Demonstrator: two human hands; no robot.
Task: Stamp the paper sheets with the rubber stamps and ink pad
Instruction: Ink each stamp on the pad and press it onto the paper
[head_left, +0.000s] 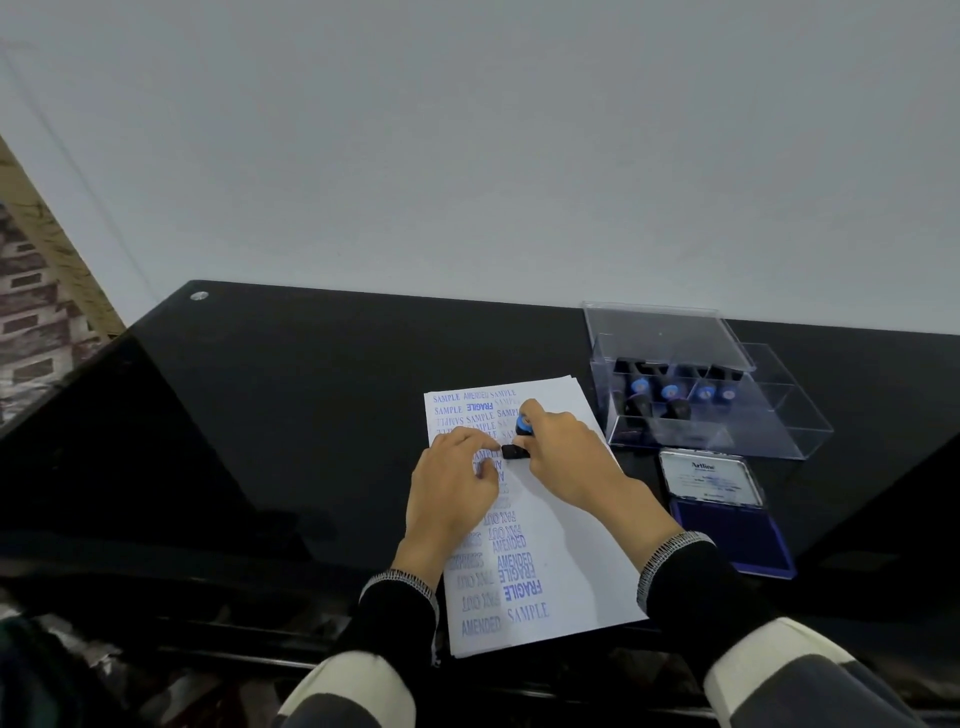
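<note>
Black glossy table (311, 415), paper sheets (566, 561), ink pad (727, 514), clear stamp box (701, 384)

A single wide-angle view from a head-worn camera, looking forward and steeply down over the person's forearms at close range. The left hand (457, 480) and right hand (563, 460) sit just below centre; the table (291, 405) stretches beyond them, with a plain wall (467, 156) filling the upper half
</note>
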